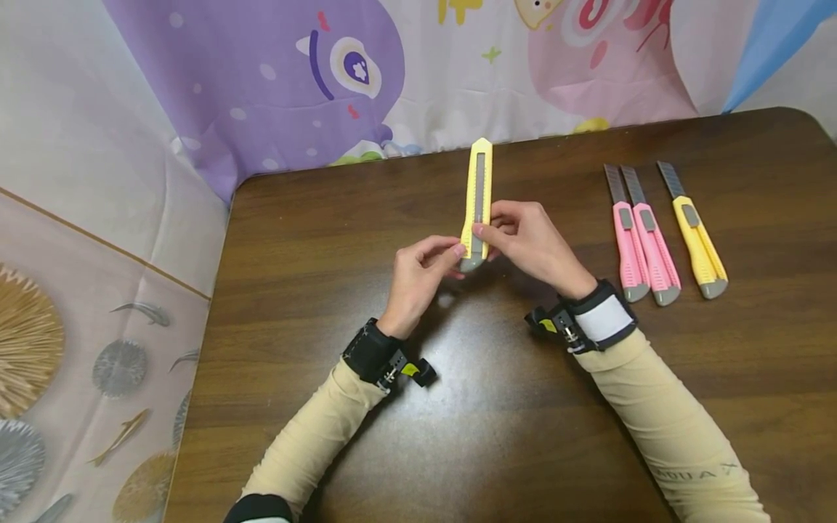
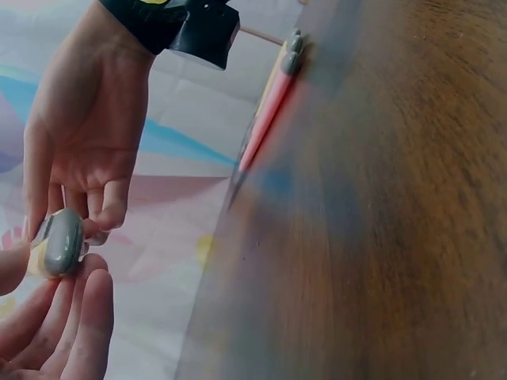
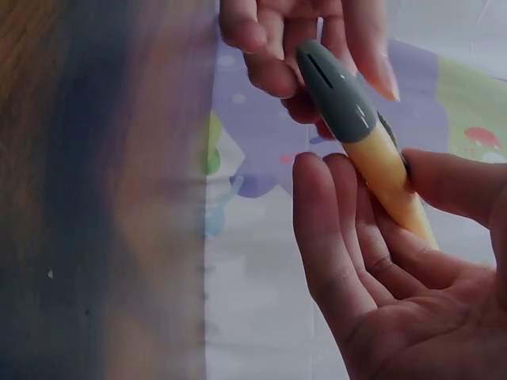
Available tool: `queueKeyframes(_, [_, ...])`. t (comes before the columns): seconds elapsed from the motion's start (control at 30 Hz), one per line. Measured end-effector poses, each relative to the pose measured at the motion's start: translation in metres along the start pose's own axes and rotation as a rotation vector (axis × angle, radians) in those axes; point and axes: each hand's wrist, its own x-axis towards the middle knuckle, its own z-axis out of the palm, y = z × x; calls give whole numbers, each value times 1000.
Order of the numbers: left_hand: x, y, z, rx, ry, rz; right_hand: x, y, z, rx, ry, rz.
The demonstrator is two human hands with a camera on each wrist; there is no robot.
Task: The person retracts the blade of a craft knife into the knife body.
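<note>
While I am watching remotely through the head camera, three snap-off cutters are lying around three o'clock from the hands: a nearer pink cutter (image 1: pixel 631 254), a second pink cutter (image 1: pixel 657 254) close beside it, and a grey-capped yellow cutter (image 1: pixel 700 240) farther right. All three are showing bare blades, slanting between eleven and twelve. The right hand (image 1: pixel 539 243) is standing between this group and the held yellow cutter (image 1: pixel 480 189), pinching that one's lower body with the thumb over its grey slider. The left hand (image 1: pixel 421 280) is pinching it near the grey end cap, at its seven o'clock.

I am seeing the held cutter hanging above the tabletop, between one and two from my view's middle. Its long axis is running almost twelve to six, peaked end toward twelve, cap toward six.

The brown wood-grain table (image 1: pixel 294 254) is catching a glare at six. A cartoon-print curtain (image 1: pixel 261 80) is hanging at twelve; a fish-patterned cloth (image 1: pixel 78 247) is covering eight o'clock.
</note>
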Motion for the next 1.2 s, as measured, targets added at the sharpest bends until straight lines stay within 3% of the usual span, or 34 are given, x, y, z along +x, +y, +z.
queueKeyframes(0.23, [3, -1, -6, 36, 59, 52, 0, 1, 8, 4, -67, 9])
queueKeyframes(0.43, [5, 0, -10, 38, 106, 55, -2, 1, 18, -10, -139, 11])
queueKeyframes(0.73, [6, 1, -13, 28, 178, -6, -4, 3, 32, -2, -197, 32])
queueKeyframes(1.0, [10, 0, -18, 18, 172, -34, -4, 3, 37, -27, -205, 33])
queueKeyframes(1.2, [16, -3, -29, 78, 191, -76, -4, 2, 38, -85, -221, 57])
